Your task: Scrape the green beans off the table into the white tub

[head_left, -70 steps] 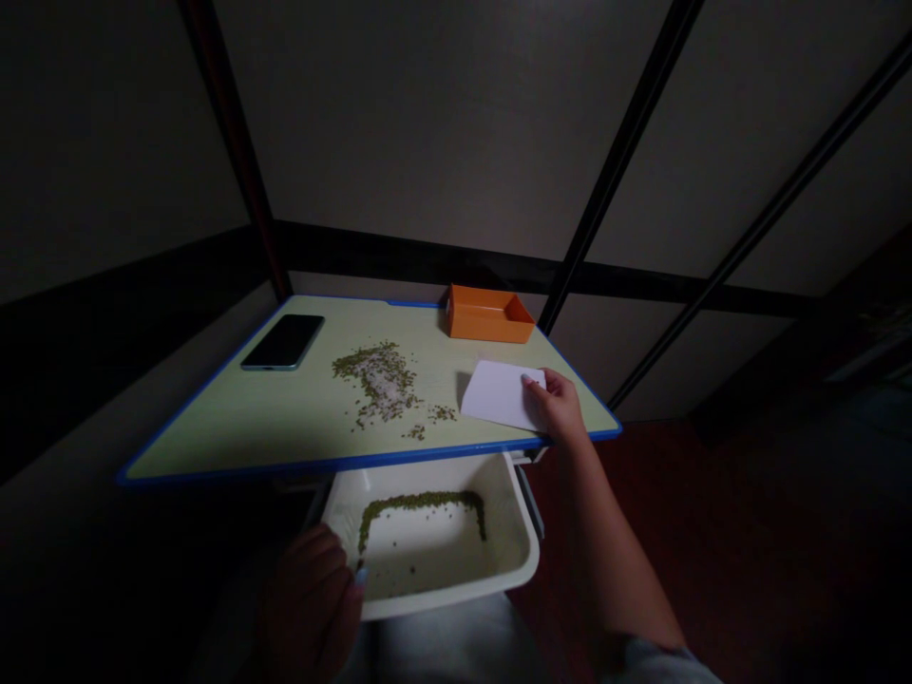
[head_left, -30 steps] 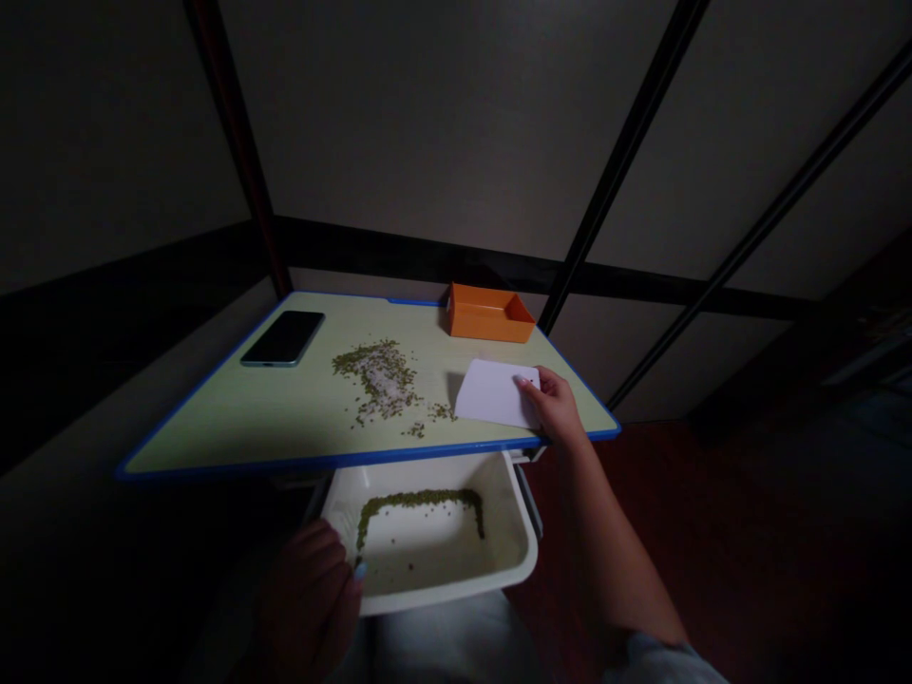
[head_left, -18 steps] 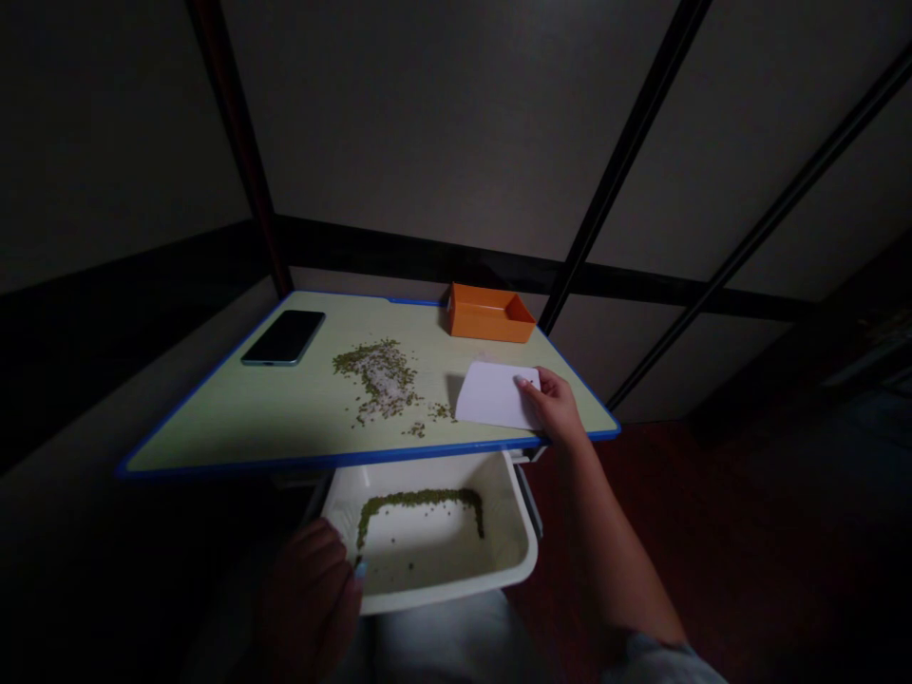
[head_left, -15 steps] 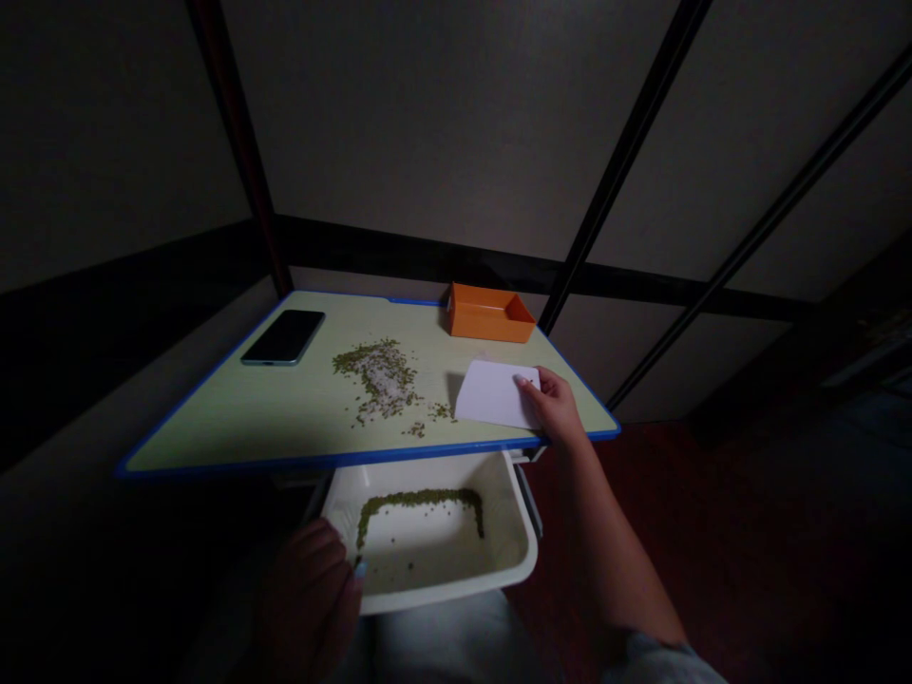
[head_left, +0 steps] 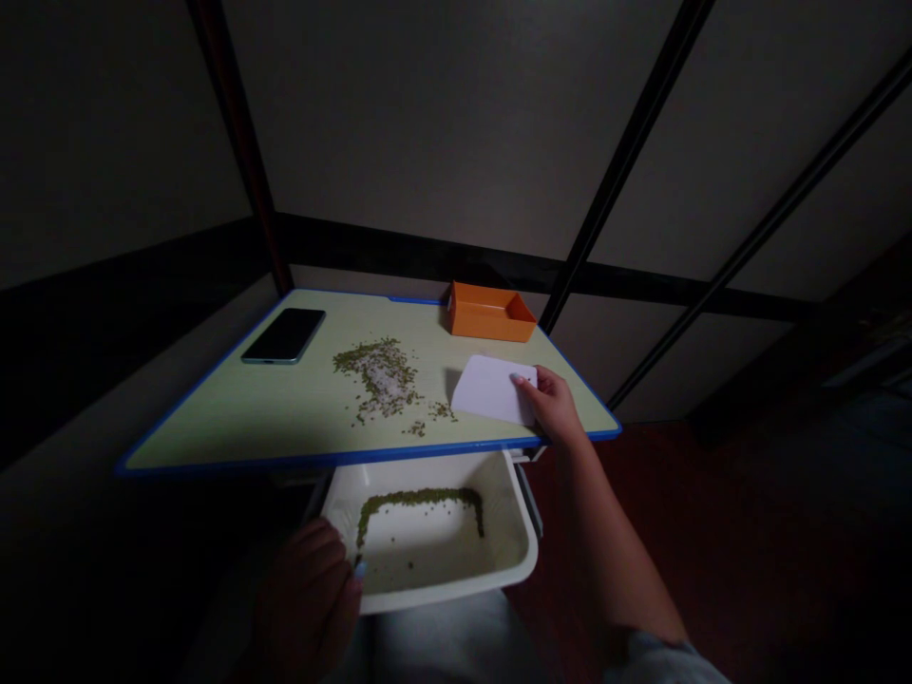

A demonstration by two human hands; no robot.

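Observation:
My right hand point(head_left: 554, 403) grips a white card point(head_left: 491, 388) by its right edge, thumb on top, tilted over the tabletop point(head_left: 249, 418). Small green beans or seeds point(head_left: 377, 375) lie scattered on the table left of the card, mixed with a pale grainy material. A few stray ones sit just beside the card's left edge. Below the table's front edge, a white plastic bin point(head_left: 442, 594) holds more green grains along its back and sides. My left hand point(head_left: 313, 589) is closed at the bin's left front corner, in shadow; its fingers appear wrapped on the rim.
An orange open box point(head_left: 484, 323) stands at the table's back right. A dark-screened phone point(head_left: 285, 336) lies at the back left. Blue edging rims the table, and panelled walls stand behind it. Red floor point(head_left: 655, 494) shows at the right.
The white card in my right hand has shifted slightly left and up. My left hand, the bin and the scattered grains look the same.

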